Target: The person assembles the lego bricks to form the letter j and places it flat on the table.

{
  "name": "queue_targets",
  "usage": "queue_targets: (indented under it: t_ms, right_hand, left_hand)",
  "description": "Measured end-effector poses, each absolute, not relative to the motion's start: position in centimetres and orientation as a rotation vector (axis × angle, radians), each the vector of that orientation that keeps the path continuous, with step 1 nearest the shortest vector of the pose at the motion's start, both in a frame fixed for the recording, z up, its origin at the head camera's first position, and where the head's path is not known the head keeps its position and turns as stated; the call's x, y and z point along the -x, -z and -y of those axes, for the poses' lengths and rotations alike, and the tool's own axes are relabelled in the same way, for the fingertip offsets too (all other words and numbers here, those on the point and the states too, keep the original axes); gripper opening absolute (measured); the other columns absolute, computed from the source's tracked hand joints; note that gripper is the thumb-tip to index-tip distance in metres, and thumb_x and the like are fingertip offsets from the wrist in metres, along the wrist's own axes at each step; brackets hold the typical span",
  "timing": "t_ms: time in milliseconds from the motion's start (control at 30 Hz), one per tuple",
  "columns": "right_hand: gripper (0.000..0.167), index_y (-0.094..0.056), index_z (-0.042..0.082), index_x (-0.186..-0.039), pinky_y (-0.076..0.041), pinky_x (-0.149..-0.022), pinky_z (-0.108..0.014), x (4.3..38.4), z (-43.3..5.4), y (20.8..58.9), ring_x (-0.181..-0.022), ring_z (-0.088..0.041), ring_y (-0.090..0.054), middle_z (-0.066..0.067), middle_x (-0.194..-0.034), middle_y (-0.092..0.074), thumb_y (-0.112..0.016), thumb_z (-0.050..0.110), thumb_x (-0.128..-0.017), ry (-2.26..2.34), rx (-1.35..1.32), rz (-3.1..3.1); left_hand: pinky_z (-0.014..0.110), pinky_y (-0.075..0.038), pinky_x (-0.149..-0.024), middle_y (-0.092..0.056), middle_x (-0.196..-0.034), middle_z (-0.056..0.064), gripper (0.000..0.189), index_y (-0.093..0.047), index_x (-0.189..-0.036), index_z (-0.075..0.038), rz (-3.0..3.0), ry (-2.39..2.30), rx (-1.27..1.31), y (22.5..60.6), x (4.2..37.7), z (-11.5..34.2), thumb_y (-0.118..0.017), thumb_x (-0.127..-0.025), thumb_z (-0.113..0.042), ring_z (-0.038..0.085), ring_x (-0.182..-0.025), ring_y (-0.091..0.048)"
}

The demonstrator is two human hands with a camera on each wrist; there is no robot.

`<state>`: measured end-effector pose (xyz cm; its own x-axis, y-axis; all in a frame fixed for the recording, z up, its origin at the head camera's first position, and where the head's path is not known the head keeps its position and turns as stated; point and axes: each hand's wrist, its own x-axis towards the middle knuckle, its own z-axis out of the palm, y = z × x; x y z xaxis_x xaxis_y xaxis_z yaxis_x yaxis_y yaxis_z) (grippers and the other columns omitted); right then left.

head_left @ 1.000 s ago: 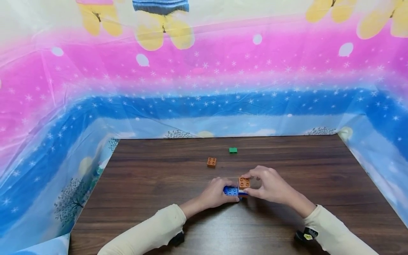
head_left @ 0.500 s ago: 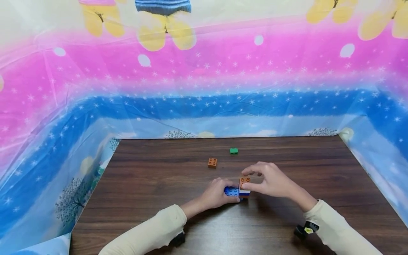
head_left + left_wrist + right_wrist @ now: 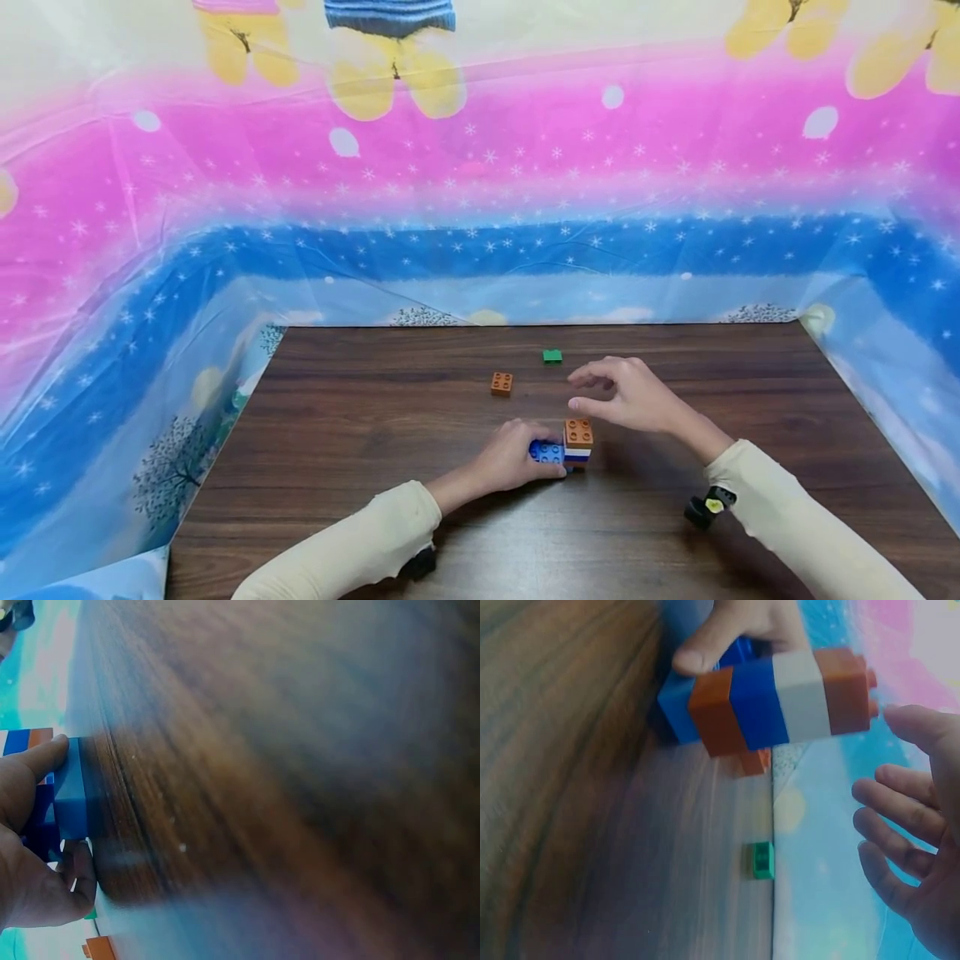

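A tower of toy building bricks stands on a light blue brick [image 3: 677, 712]. Upward from it come an orange brick [image 3: 718, 712], a dark blue one [image 3: 760, 705], a white one [image 3: 801, 696] and a studded orange top brick [image 3: 578, 432]. My left hand [image 3: 506, 454] grips the light blue base from the left, thumb on the near side and fingers on the far side. Another dark blue brick [image 3: 43, 817] sits within that grasp, partly hidden. Just above and behind the tower hovers my right hand [image 3: 633, 396], touching nothing, fingers loosely bent and apart from the thumb.
Behind the hands, a loose orange brick [image 3: 502, 384] lies on the dark wooden table [image 3: 360, 392]. Farther back and a bit to the right is a small green brick [image 3: 552, 357]. A printed cloth [image 3: 480, 250] hangs along the back and sides of the table.
My right hand has let go of the orange top brick and risen away from it, up and back. The left hand keeps its grip on the base, and the orange brick stays on the tower.
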<state>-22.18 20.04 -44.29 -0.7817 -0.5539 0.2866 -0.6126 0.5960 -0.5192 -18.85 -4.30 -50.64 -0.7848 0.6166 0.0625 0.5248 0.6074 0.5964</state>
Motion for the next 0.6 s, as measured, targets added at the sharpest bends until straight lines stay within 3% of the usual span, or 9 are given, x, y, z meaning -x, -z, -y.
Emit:
queue_targets:
  t_ms: [267,600]
  right_hand:
    - [0.043,-0.074,0.014,-0.121,-0.056,-0.085,-0.046,24.7,-19.6,45.4,-0.103,-0.022,-0.071,-0.001,-0.114,-0.075,-0.078,0.044,-0.09,-0.918,-1.015,2.743]
    - [0.045,-0.074,0.008,-0.121,-0.056,-0.084,-0.043,27.5,-18.3,47.9,-0.102,-0.02,-0.07,-0.003,-0.116,-0.075,-0.078,0.041,-0.09,-0.919,-1.044,2.727]
  left_hand:
    - [0.026,-0.046,-0.084,-0.073,-0.12,-0.002,0.041,-0.075,-0.122,-0.018,-2.689,-0.923,-0.976,50.6,18.9,4.3,-0.081,-0.088,-0.04,0.006,-0.098,-0.062]
    - [0.028,-0.045,-0.086,-0.073,-0.118,-0.004,0.04,-0.075,-0.122,-0.019,-2.689,-0.924,-0.995,50.9,18.9,4.4,-0.081,-0.088,-0.039,0.003,-0.094,-0.061]
